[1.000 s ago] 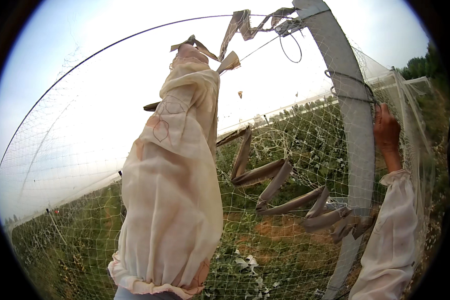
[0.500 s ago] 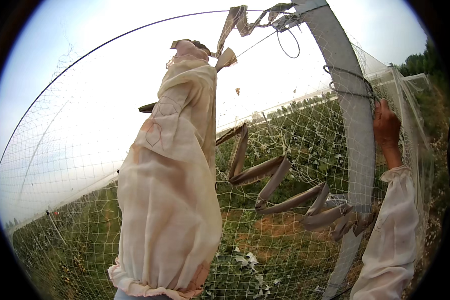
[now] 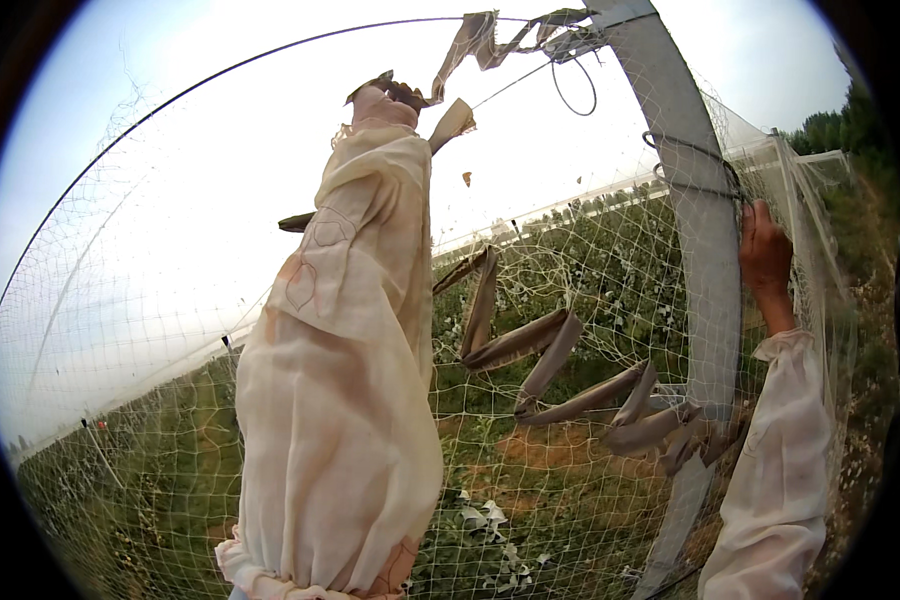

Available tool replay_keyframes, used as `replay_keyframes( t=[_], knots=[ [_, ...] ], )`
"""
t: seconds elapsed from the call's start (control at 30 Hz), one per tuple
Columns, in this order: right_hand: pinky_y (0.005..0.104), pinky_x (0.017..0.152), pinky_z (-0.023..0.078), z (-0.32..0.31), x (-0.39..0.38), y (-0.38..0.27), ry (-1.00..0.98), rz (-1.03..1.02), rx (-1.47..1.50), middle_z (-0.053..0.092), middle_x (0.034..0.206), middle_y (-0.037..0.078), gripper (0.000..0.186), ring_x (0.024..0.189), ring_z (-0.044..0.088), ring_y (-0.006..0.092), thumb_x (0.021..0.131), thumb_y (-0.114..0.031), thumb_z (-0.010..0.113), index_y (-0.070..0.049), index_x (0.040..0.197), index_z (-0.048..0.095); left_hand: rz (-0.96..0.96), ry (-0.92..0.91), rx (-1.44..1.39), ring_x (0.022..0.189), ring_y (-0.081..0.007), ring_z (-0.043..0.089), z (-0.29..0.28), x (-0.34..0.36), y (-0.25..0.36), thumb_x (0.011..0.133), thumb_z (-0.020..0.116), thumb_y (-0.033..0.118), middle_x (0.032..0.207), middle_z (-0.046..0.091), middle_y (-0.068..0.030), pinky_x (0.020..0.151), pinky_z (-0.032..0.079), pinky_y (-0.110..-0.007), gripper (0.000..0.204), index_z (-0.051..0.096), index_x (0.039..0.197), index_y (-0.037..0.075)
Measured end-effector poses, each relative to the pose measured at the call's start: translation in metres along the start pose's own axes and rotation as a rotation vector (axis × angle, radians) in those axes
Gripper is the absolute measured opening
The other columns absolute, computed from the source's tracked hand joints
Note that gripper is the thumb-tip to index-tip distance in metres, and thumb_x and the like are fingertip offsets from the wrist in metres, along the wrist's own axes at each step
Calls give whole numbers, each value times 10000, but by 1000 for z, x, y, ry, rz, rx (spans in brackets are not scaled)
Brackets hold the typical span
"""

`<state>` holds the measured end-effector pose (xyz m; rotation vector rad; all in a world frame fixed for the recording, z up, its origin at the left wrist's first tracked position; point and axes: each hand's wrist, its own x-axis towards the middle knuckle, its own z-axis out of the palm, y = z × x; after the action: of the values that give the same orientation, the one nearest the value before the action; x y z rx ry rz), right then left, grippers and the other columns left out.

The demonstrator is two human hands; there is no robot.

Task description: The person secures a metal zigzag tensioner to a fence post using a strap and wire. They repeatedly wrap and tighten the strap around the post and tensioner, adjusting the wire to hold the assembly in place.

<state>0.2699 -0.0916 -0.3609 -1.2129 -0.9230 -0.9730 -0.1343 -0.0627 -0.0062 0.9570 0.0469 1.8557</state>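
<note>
My left hand is raised high in a loose cream sleeve, closed on a brown fabric strap; its fingers are partly hidden. My right hand, at the right side of the leaning concrete post, has curled fingers gripping the dark wire looped round the post. White netting stretches across the view below a top line. A second zigzag strip of brown strap hangs on the netting between my left sleeve and the post. A wire loop dangles near the post's top.
Beyond the netting are rows of leafy plants and patches of bare soil. More pale netting runs along the right past the post, with dark trees behind it. Bright sky fills the upper left.
The fingers of my left hand have shifted a little on the strap at the top. My right hand and the post appear slightly further left in the view; otherwise little differs.
</note>
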Motion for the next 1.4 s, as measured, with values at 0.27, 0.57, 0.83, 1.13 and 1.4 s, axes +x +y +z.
replay_keyframes(
  t=[0.27, 0.57, 0.83, 1.13, 1.4],
  knots=[
    [492, 526, 460, 2, 1, -4, 39, 1, -16, 597, 669, 206, 268, 619, 604, 406, 1012, -284, 396, -52, 968, 522, 146, -156, 432, 731, -192, 597, -8, -8, 5, 922, 451, 42, 890, 588, -123, 700, 537, -325, 111, 517, 956, -40],
    [491, 526, 458, 7, 1, 2, -9, -13, 27, 599, 674, 206, 262, 625, 604, 410, 1010, -273, 400, -46, 965, 522, 156, -190, 391, 761, -217, 601, -17, -13, 4, 932, 444, 40, 892, 581, -133, 770, 543, -368, 118, 509, 984, -44],
    [524, 545, 451, 8, 2, 4, 5, -12, 33, 600, 708, 222, 235, 644, 590, 440, 1004, -277, 412, -62, 931, 475, 66, -193, 80, 769, -235, 601, -19, -25, -2, 936, 450, 44, 893, 578, -147, 796, 543, -399, 123, 502, 1002, -46],
    [530, 539, 449, 8, 5, -6, 62, -53, 46, 585, 664, 220, 250, 623, 583, 445, 1009, -285, 392, -61, 934, 477, -76, -248, -242, 790, -294, 611, -35, -20, 13, 953, 459, 68, 896, 571, -182, 848, 543, -482, 144, 483, 1035, -48],
    [510, 531, 457, 4, 2, 0, 25, -33, 43, 582, 673, 225, 256, 624, 587, 436, 1013, -280, 385, -54, 944, 481, 193, -207, 351, 760, -208, 627, -28, -37, -3, 947, 514, 73, 864, 612, -121, 730, 566, -359, 111, 550, 966, -30]
  ],
)
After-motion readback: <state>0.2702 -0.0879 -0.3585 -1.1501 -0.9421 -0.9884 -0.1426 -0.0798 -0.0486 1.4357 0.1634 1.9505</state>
